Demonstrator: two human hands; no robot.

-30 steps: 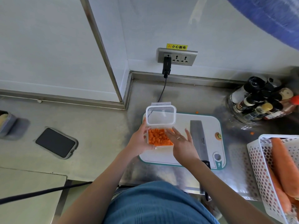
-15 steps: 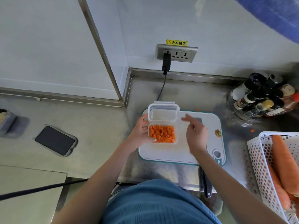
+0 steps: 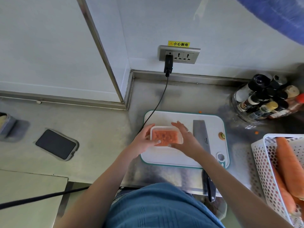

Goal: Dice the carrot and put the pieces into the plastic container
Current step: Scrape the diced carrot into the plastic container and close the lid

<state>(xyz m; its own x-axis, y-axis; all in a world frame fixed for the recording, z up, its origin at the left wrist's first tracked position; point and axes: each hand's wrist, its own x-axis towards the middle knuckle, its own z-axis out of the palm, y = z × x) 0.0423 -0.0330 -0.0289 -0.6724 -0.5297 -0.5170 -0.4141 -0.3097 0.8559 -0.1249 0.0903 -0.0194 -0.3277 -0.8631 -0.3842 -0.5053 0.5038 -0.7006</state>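
With the lid already lying over the diced carrot (image 3: pixel 165 135), I read the job from here as nearly done, the remaining work being to seat that lid. The plastic container (image 3: pixel 166 135) sits on the white cutting board (image 3: pixel 212 129), straight ahead of me and caught between both hands. Its long axis runs left to right, so each hand meets a short end.

My left hand (image 3: pixel 144 142) cups the left end, fingers curled along that side and the thumb lying across the near left corner of the lid. My right hand (image 3: pixel 185 137) is on the right end, fingers fairly straight and reaching over the far right corner, the thumb at the near edge; I judge it a press, not a grasp. Neither hand is nearer; both touch the box.

The cleaver (image 3: pixel 203 137) lies just beside my right hand, blade pointing away from me, its handle overhanging the tabletop (image 3: pixel 102 129) edge. I would keep the pressure straight down so that the wrist does not drift rightward onto the steel.
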